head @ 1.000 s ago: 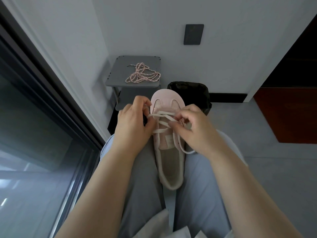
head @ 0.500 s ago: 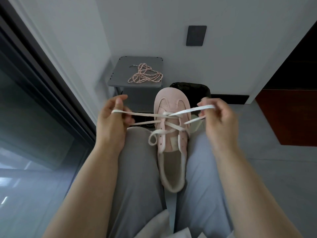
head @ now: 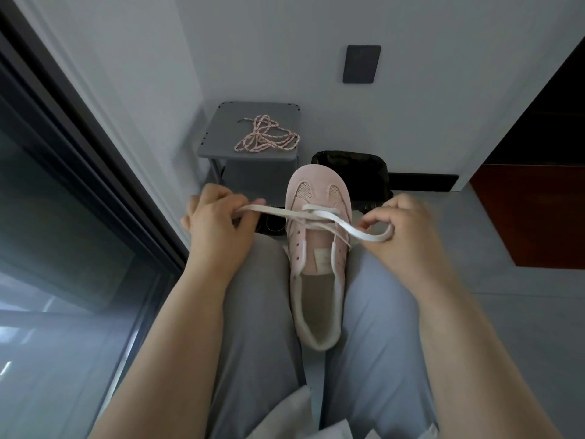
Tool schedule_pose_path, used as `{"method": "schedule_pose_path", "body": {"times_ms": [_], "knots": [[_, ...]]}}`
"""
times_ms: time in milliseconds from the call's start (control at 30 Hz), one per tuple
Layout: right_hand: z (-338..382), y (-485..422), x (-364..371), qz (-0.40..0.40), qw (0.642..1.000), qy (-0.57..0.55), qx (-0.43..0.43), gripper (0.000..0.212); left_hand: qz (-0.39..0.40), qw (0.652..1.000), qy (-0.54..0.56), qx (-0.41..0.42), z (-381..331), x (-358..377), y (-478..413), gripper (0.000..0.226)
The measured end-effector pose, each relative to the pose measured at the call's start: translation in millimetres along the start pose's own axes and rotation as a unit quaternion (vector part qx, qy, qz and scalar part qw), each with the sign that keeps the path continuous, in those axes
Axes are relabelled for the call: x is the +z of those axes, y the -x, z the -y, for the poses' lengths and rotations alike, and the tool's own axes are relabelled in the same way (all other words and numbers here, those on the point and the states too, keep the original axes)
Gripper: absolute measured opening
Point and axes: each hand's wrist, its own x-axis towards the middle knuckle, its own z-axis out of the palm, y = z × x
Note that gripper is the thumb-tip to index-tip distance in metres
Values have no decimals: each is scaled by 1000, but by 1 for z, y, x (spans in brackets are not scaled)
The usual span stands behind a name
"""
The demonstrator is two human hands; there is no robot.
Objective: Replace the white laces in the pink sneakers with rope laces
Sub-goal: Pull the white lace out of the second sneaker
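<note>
Currently the white lace (head: pixel 319 213) crosses only the toe-end eyelets of the pink sneaker (head: pixel 308 261), wedged between the thighs (head: pixel 253 312). The left hand (head: pixel 215 229) and right hand (head: pixel 408 229) each pinch one side of it in curled fingers (head: pixel 221 198). Uneven pulling may jam the lace or dislodge the sneaker. Rope laces (head: pixel 266 139) lie on the worktop (head: pixel 228 122) beyond.

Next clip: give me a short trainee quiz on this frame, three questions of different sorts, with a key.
1. True or false: the rope laces lie on the grey stool.
2. What do the left hand and the right hand grip? A) the white lace B) a rope lace C) nothing
3. Fill in: the pink sneaker rests between the person's ____.
Key: 1 true; 2 A; 3 thighs.
</note>
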Motion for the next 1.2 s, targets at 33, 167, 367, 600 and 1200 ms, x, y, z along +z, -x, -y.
{"method": "schedule_pose_path", "body": {"times_ms": [33, 167, 367, 600, 1200], "knots": [[-1, 0, 0, 2, 1000, 12, 11, 18, -36, 999, 15, -33, 2, -1, -1, 26], [-7, 1, -2, -77, 993, 30, 81, 15, -131, 949, 213, -190, 4, -7, -1, 34], [7, -1, -6, -16, 968, -234, 94, 14, -71, 797, 538, -266, -9, -19, 0, 26], [3, -4, -4, -76, 933, -326, 131, 19, 118, 923, 360, -73, -14, -9, 1, 16], [16, -22, 20, 40, 987, -145, 61, 11, 183, 972, 141, 45, -45, 14, -24, 10]]}}
